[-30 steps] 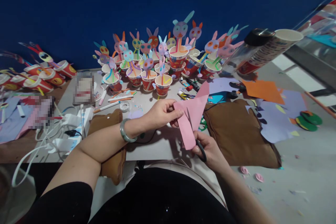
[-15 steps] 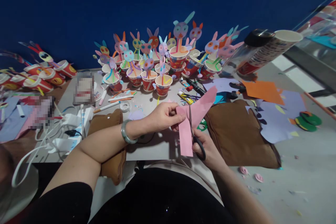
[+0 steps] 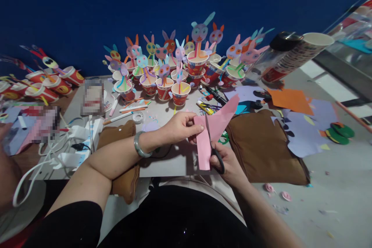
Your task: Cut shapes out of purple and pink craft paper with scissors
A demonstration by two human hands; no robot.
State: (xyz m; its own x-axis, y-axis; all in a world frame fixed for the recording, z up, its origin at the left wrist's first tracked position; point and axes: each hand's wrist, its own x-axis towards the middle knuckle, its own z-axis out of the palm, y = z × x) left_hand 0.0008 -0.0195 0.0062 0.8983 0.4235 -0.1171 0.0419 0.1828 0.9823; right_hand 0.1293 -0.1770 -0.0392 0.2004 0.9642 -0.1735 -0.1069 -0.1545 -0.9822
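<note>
Between the fingers and thumb of my left hand is a sheet of pink paper, held above the table edge. A narrower section of it hangs down on the near side, and a wider pointed part spreads to the upper right. My right hand is closed around the dark handles of a pair of scissors. Their blades point away from me and lie across the pink paper. Some of my left fingers are hidden behind the sheet.
Paper cups with rabbit faces crowd the back. A brown cushion lies right, beside purple paper and orange paper. A power strip with white cables is left. Another person's arm shows at the far left.
Both hands, with the paper and scissors, have shifted slightly left. The scissor blades look closer together along the cut. Another person's arm has come further into view at the left.
</note>
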